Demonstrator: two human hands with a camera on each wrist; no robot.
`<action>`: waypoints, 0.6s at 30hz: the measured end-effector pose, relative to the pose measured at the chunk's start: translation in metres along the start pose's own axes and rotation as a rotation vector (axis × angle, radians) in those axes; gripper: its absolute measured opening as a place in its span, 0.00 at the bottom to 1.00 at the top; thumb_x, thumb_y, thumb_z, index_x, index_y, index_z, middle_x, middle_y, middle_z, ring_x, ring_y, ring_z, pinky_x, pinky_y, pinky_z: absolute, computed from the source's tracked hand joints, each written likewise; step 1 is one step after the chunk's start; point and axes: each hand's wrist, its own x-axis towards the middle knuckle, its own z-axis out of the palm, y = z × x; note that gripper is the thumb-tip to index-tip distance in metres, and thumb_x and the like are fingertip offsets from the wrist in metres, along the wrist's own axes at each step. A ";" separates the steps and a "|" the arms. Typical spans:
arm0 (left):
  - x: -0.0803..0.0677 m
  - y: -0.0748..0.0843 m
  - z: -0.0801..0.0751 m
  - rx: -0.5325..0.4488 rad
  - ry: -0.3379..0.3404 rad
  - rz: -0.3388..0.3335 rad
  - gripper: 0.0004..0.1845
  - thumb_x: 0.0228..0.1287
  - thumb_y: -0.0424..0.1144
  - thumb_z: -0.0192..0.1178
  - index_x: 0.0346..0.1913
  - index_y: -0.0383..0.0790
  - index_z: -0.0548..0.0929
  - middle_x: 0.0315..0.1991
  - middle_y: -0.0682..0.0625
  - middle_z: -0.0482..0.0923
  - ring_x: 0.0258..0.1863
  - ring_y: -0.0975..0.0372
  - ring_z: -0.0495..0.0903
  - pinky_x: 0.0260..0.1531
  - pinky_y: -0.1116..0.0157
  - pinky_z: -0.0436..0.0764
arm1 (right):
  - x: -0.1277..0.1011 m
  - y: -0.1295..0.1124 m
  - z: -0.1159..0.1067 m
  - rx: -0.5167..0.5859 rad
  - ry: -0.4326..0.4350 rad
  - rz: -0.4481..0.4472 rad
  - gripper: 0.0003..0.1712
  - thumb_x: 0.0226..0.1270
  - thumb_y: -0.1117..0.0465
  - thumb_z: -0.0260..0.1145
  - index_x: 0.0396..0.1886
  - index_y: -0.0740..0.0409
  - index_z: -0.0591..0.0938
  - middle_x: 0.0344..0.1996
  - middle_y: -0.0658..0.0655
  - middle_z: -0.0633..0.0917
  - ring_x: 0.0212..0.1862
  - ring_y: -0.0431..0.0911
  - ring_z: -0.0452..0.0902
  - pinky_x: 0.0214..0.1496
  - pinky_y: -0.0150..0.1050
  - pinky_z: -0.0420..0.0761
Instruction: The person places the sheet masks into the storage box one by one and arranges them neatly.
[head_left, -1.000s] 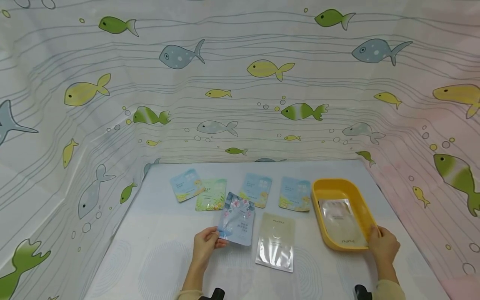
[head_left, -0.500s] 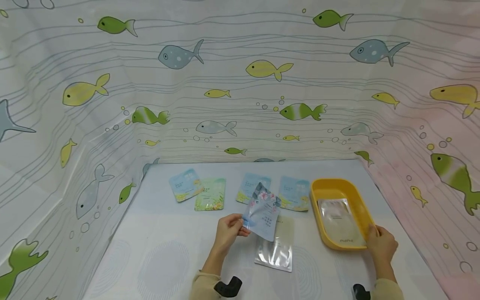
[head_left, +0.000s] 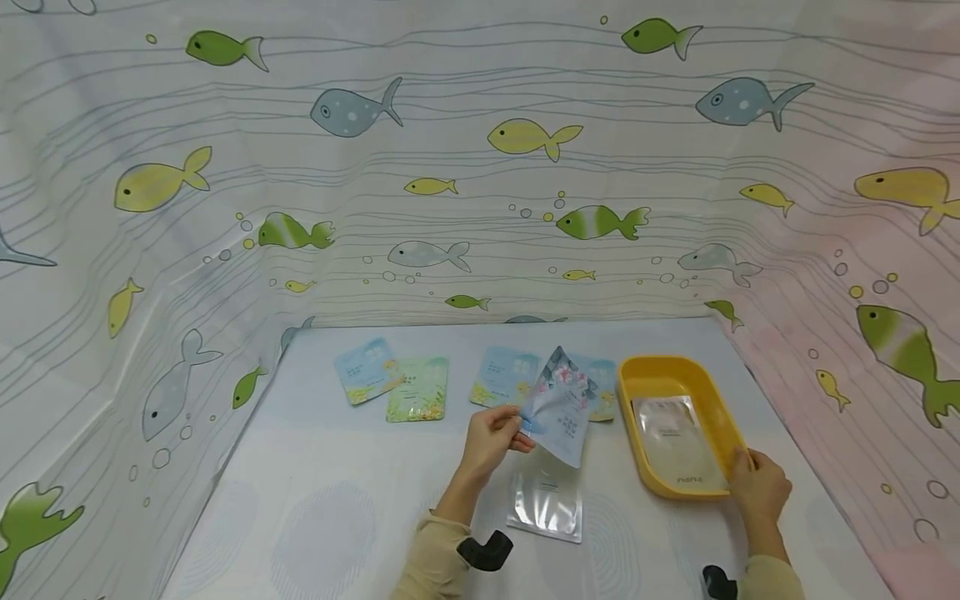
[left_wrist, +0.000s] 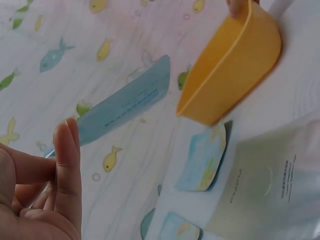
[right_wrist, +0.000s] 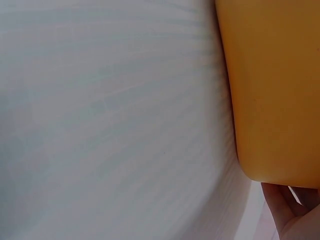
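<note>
My left hand (head_left: 495,433) pinches a pale blue flowered sachet (head_left: 561,406) by its corner and holds it in the air, just left of the yellow tub (head_left: 678,371). The left wrist view shows this sachet (left_wrist: 125,104) edge-on beyond my fingers (left_wrist: 67,165), with the tub (left_wrist: 235,65) behind it. My right hand (head_left: 757,483) grips the tub's near right corner; the right wrist view shows only the tub's wall (right_wrist: 275,90) and a bit of that hand (right_wrist: 295,215). One silvery sachet (head_left: 678,446) lies inside the tub. Another silvery sachet (head_left: 547,500) lies flat on the table below the lifted one.
Several blue and green sachets (head_left: 420,387) lie in a row at the back of the pale table (head_left: 337,500). A fish-printed curtain (head_left: 480,167) walls the table in on three sides. Black wrist mounts (head_left: 486,550) show at the bottom edge.
My left hand has carried the flowered sachet up and to the right, from near the table's middle to beside the tub. The right hand has stayed on the tub's corner.
</note>
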 end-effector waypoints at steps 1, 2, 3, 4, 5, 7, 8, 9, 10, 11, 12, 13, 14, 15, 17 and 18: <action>0.002 0.000 0.003 -0.004 -0.004 0.003 0.15 0.64 0.21 0.49 0.52 0.14 0.71 0.28 0.29 0.79 0.18 0.67 0.81 0.26 0.68 0.83 | 0.000 0.000 0.000 0.001 -0.003 0.006 0.23 0.71 0.59 0.48 0.49 0.78 0.75 0.47 0.79 0.75 0.48 0.75 0.67 0.51 0.63 0.65; 0.003 0.000 0.006 -0.010 -0.008 0.001 0.15 0.64 0.21 0.49 0.52 0.14 0.71 0.28 0.29 0.79 0.19 0.67 0.81 0.27 0.68 0.83 | 0.000 -0.001 0.000 0.002 -0.005 0.010 0.24 0.71 0.59 0.48 0.49 0.78 0.75 0.47 0.79 0.75 0.48 0.75 0.67 0.52 0.63 0.65; 0.005 0.000 0.009 -0.015 -0.012 0.001 0.15 0.64 0.21 0.49 0.52 0.14 0.71 0.28 0.30 0.79 0.19 0.67 0.81 0.27 0.67 0.83 | 0.000 -0.001 0.000 0.003 -0.009 0.016 0.24 0.72 0.58 0.48 0.49 0.78 0.75 0.48 0.79 0.75 0.48 0.75 0.67 0.52 0.63 0.65; 0.006 -0.001 0.013 -0.017 -0.015 0.000 0.15 0.64 0.21 0.49 0.52 0.14 0.71 0.28 0.30 0.79 0.19 0.67 0.81 0.27 0.67 0.83 | 0.000 -0.001 0.000 0.004 -0.011 0.019 0.24 0.72 0.58 0.48 0.49 0.78 0.75 0.48 0.79 0.75 0.48 0.75 0.66 0.52 0.63 0.65; 0.008 -0.001 0.016 -0.020 -0.017 -0.003 0.15 0.64 0.21 0.49 0.52 0.15 0.71 0.28 0.29 0.79 0.19 0.66 0.81 0.27 0.67 0.83 | 0.000 -0.001 0.000 0.003 -0.011 0.020 0.24 0.71 0.58 0.48 0.49 0.78 0.75 0.48 0.79 0.75 0.48 0.75 0.67 0.52 0.63 0.65; 0.010 -0.002 0.024 -0.024 -0.019 -0.005 0.15 0.64 0.22 0.50 0.52 0.15 0.71 0.29 0.30 0.79 0.20 0.65 0.82 0.27 0.66 0.83 | 0.000 -0.001 0.000 0.001 -0.011 0.017 0.24 0.71 0.58 0.48 0.49 0.77 0.75 0.47 0.79 0.75 0.48 0.75 0.66 0.52 0.63 0.65; 0.012 -0.002 0.028 -0.025 -0.021 -0.011 0.16 0.64 0.22 0.50 0.53 0.16 0.72 0.29 0.30 0.79 0.20 0.64 0.82 0.28 0.66 0.83 | 0.000 0.000 0.000 0.000 -0.007 0.013 0.23 0.71 0.58 0.49 0.49 0.77 0.75 0.47 0.79 0.75 0.47 0.75 0.67 0.51 0.63 0.65; 0.013 -0.002 0.032 -0.028 -0.023 -0.011 0.15 0.64 0.22 0.50 0.52 0.16 0.72 0.29 0.30 0.79 0.20 0.63 0.83 0.28 0.66 0.83 | 0.000 0.000 0.000 0.000 -0.004 0.010 0.23 0.71 0.59 0.49 0.49 0.77 0.75 0.47 0.79 0.75 0.47 0.75 0.67 0.51 0.63 0.66; 0.014 -0.002 0.037 -0.033 -0.026 -0.014 0.15 0.64 0.22 0.51 0.52 0.16 0.72 0.29 0.30 0.79 0.20 0.62 0.83 0.28 0.65 0.83 | 0.000 0.000 0.000 -0.003 0.001 0.007 0.23 0.71 0.59 0.49 0.48 0.77 0.75 0.46 0.79 0.75 0.47 0.75 0.67 0.50 0.63 0.66; 0.016 -0.003 0.041 -0.041 -0.030 -0.013 0.15 0.64 0.22 0.51 0.52 0.16 0.72 0.29 0.30 0.79 0.20 0.61 0.83 0.28 0.65 0.83 | 0.000 0.000 0.000 -0.005 0.004 0.006 0.23 0.70 0.59 0.49 0.48 0.77 0.75 0.46 0.79 0.76 0.46 0.75 0.67 0.50 0.63 0.66; 0.017 -0.003 0.046 -0.046 -0.033 -0.016 0.15 0.64 0.22 0.51 0.51 0.16 0.73 0.29 0.30 0.79 0.20 0.61 0.83 0.28 0.65 0.83 | 0.000 0.000 0.000 -0.004 0.006 0.005 0.23 0.70 0.59 0.49 0.48 0.77 0.76 0.46 0.79 0.76 0.46 0.75 0.67 0.50 0.63 0.66; 0.019 -0.004 0.050 -0.049 -0.036 -0.018 0.14 0.64 0.22 0.51 0.51 0.16 0.73 0.29 0.30 0.79 0.20 0.61 0.83 0.27 0.65 0.83 | 0.000 0.000 0.000 -0.002 0.008 0.007 0.23 0.70 0.59 0.49 0.48 0.77 0.76 0.46 0.79 0.76 0.46 0.75 0.68 0.50 0.63 0.66; 0.020 -0.005 0.055 -0.054 -0.038 -0.017 0.14 0.64 0.22 0.51 0.50 0.16 0.73 0.28 0.30 0.79 0.20 0.61 0.83 0.27 0.65 0.83 | 0.001 0.000 0.000 -0.001 0.009 0.007 0.23 0.71 0.59 0.49 0.48 0.78 0.75 0.46 0.79 0.76 0.46 0.75 0.68 0.50 0.63 0.67; 0.021 -0.006 0.059 -0.059 -0.042 -0.012 0.14 0.63 0.22 0.51 0.50 0.16 0.73 0.28 0.29 0.79 0.20 0.59 0.83 0.26 0.65 0.83 | 0.001 0.000 0.000 0.000 0.010 0.008 0.23 0.71 0.59 0.49 0.48 0.77 0.76 0.46 0.79 0.76 0.47 0.75 0.68 0.50 0.63 0.67; 0.024 -0.009 0.068 -0.064 -0.047 -0.004 0.14 0.63 0.21 0.50 0.49 0.15 0.74 0.28 0.28 0.78 0.20 0.54 0.83 0.25 0.65 0.83 | 0.000 -0.001 0.000 0.003 0.006 0.012 0.23 0.71 0.59 0.49 0.48 0.78 0.75 0.46 0.79 0.75 0.47 0.75 0.67 0.50 0.63 0.66; 0.026 -0.010 0.072 -0.058 -0.048 -0.001 0.13 0.63 0.21 0.50 0.49 0.15 0.74 0.27 0.28 0.78 0.20 0.51 0.83 0.24 0.65 0.83 | 0.000 -0.001 0.000 0.004 0.004 0.014 0.23 0.71 0.59 0.49 0.48 0.78 0.75 0.47 0.79 0.75 0.47 0.75 0.67 0.51 0.63 0.66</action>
